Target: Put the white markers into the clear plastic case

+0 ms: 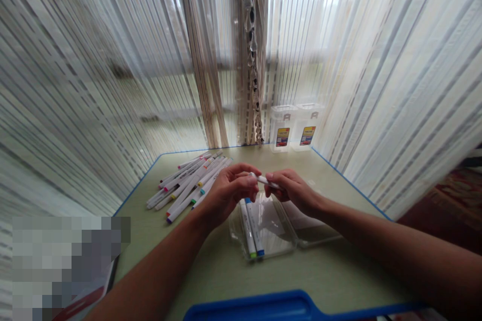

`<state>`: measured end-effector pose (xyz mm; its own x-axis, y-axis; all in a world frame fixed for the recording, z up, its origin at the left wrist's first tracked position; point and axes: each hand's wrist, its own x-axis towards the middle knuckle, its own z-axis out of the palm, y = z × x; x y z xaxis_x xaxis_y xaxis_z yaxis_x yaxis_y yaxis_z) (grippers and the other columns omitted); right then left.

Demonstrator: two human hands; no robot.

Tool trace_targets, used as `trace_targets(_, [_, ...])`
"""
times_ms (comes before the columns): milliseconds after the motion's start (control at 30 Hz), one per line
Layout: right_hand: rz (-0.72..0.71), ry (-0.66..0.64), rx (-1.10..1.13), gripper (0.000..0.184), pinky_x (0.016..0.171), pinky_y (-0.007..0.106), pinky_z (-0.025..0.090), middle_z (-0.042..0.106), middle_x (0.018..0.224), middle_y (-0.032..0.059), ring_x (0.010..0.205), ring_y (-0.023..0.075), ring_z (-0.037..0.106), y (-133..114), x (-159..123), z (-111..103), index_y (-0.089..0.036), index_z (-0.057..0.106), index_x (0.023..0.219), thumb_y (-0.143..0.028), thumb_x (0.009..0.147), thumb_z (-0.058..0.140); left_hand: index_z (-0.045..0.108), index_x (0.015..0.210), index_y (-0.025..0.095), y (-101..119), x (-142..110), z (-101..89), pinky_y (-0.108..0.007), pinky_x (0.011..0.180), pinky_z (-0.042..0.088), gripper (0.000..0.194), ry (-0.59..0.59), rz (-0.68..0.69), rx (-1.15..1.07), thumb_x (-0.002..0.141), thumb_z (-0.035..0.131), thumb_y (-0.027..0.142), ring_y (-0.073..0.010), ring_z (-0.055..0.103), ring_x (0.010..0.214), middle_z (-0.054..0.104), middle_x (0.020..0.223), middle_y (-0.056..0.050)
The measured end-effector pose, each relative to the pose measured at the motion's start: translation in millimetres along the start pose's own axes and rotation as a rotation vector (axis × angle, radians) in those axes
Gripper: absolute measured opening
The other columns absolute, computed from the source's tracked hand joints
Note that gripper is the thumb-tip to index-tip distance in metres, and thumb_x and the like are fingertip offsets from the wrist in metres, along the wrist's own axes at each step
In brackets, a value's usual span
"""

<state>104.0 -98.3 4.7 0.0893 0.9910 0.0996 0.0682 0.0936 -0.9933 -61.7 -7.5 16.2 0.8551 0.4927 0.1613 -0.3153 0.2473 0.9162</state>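
Observation:
Between my two hands, above the table, is a white marker (pixel 268 182). The fingers of my left hand (pixel 238 183) close on its left end, while my right hand (pixel 288 186) grips it farther right. Below them lies an open clear plastic case (pixel 276 230). Two white markers, one with a green end (pixel 248 234) and one with a blue end (pixel 257 234), lie side by side in its left part. A loose pile of white markers (pixel 190 183) with coloured ends spreads over the table to the left of my left hand.
Two clear plastic boxes (pixel 285 120) with yellow labels stand upright at the table's back right. A blue tray edge (pixel 248 306) runs along the front. String curtains (pixel 150 60) hang behind and beside the green table (pixel 211 271).

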Motion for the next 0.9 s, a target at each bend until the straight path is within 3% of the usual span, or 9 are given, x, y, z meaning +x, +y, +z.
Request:
trace_targets(333, [-0.006, -0.011, -0.037, 0.044, 0.043, 0.024, 0.015, 0.034, 0.045, -0.0058, 0.042, 0.0062, 0.027, -2.3, -1.4, 1.2, -0.011, 0.062, 0.059, -0.047, 0.082, 0.054, 0.065, 0.078, 0.014, 1.3, 1.5, 0.7, -0.024, 0.057, 0.046, 0.007, 0.009, -0.016, -0.01, 0.078, 0.062, 0.02, -0.0102, 0.056, 0.051, 0.061, 0.058, 0.001])
trace_targets(900, [-0.013, -0.003, -0.03, 0.045, 0.043, 0.024, 0.016, 0.034, 0.045, -0.0057, 0.042, 0.0063, 0.028, -2.6, -1.9, 1.1, -0.011, 0.063, 0.059, -0.05, 0.08, 0.057, 0.069, 0.083, 0.013, 1.5, 1.6, -0.1, -0.024, 0.055, 0.047, 0.012, 0.017, -0.001, -0.049, 0.077, 0.062, 0.021, -0.011, 0.057, 0.053, 0.063, 0.061, -0.001])
